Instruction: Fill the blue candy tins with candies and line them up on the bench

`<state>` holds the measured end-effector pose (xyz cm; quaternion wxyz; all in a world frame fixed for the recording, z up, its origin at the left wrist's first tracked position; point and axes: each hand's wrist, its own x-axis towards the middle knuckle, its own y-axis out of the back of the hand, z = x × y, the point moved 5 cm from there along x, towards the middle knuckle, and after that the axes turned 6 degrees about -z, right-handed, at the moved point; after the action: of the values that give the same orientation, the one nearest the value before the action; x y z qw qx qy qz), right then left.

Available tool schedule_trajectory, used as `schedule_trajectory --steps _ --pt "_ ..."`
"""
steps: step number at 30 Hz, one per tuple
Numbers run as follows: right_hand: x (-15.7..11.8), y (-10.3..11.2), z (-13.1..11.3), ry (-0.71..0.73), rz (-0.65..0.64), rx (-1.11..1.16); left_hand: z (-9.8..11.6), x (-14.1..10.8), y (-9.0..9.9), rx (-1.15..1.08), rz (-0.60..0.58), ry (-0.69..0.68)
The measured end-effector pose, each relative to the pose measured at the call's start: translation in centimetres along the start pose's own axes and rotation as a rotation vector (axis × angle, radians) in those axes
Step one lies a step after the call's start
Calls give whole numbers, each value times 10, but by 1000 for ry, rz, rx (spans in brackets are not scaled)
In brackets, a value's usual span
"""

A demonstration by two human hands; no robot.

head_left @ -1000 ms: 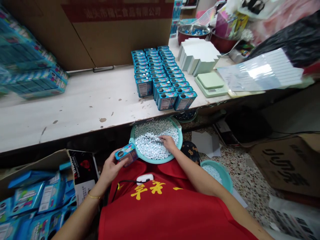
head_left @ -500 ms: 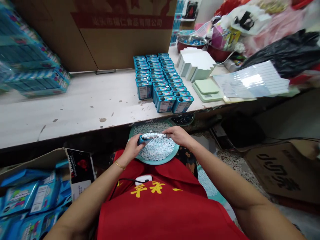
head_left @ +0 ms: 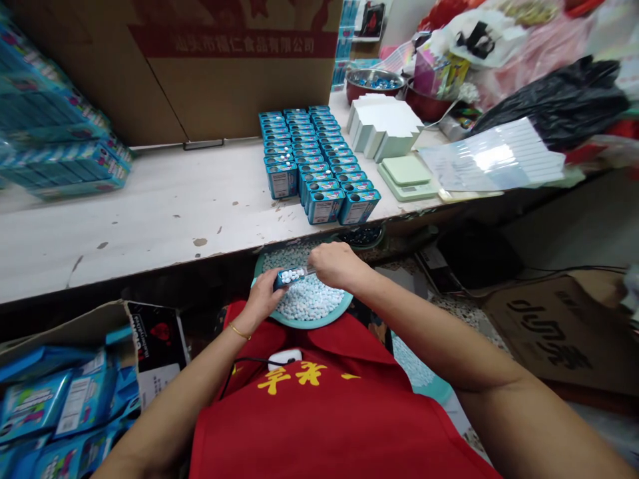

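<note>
My left hand (head_left: 263, 297) is closed around a small blue tin (head_left: 278, 282) whose open top is full of white mints (head_left: 292, 274). The tin hangs over a pale green basin (head_left: 312, 324) heaped with loose mints (head_left: 314, 299). Just to its right, my right hand (head_left: 335, 263) is a closed fist with its back towards me. A small shiny scoop (head_left: 310, 270) sticks out of this fist against the tin's right end; most of it is hidden by the fingers.
Several filled blue tins (head_left: 324, 206) stand in rows on the white table (head_left: 150, 219). Beside them are white card pieces (head_left: 382, 126) and a green scale (head_left: 407, 176). A carton (head_left: 142, 352) of blue packs lies at lower left; another basin (head_left: 414, 362) sits low on the right.
My right hand has moved left and turned over, bringing the scoop to the tin. The heap of mints that stretched between my hands is gone; mints now show in the tin's top.
</note>
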<state>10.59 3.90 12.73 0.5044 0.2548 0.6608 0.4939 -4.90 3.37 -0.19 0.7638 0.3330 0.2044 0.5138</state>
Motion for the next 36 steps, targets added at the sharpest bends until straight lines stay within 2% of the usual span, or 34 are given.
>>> schedule_trajectory --steps 3,6,9,13,16,18,21,23,25,28,30,33,36 --pt "-6 -11 17 -18 24 24 -7 0 3 -59 24 17" --pt "-9 -30 35 -22 58 90 -12 1 2 -120 29 32" --pt "-7 -47 37 -20 32 151 -10 6 -5 -139 -3 3" --pt "-9 -46 28 -42 5 129 -6 10 -10 -120 -4 -14" --pt "-16 -47 45 -90 27 99 -14 8 -2 -170 34 34" --pt "-18 -64 64 -156 9 95 -26 5 5 -264 60 105" --pt "-9 -111 81 -257 -77 147 -47 1 6 -518 125 257" --pt "7 -143 72 -292 -92 253 -56 0 -4 -757 155 378" --pt "29 -166 50 -301 -63 362 -58 1 -21 -979 148 483" --pt "59 -185 20 -324 -15 467 -51 6 -41 -1145 115 525" --pt "70 -191 12 -331 14 533 -45 7 -44 -1166 75 509" --pt "71 -195 20 -312 45 598 -42 2 -32 -1149 39 465" --pt "60 -193 40 -291 92 666 -46 -7 -4 -1012 135 343"
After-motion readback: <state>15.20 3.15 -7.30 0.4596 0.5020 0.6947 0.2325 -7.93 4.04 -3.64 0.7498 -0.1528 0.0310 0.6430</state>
